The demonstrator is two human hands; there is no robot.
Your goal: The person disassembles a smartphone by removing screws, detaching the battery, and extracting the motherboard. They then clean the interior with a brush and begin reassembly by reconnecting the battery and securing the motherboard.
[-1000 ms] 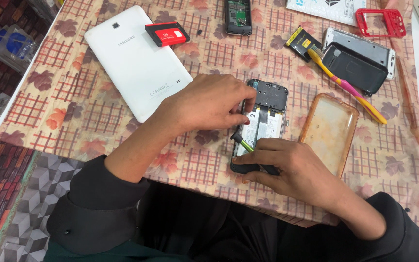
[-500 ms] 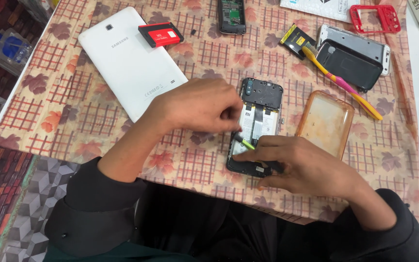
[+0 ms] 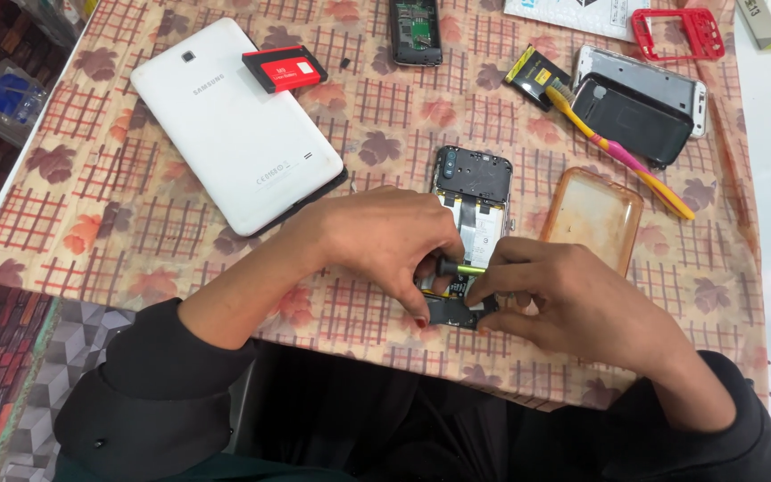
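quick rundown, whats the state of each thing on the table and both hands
opened phone: back cover off, insides showing, lying flat
left hand: resting on the phone's lower half
right hand: gripping the small screwdriver, tip at the phone
white tablet: face down
red battery: lying on the tablet's corner
clear orange case: empty, open side up
toothbrush: lying across the black back cover
red frame: empty

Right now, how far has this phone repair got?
Done: the opened phone lies face down with its back cover off, insides showing. In hand: the left hand steadies it while the right hand works a small yellow-green screwdriver at its lower end. Left: the inner plates look still in place, and the clear orange case waits beside it.
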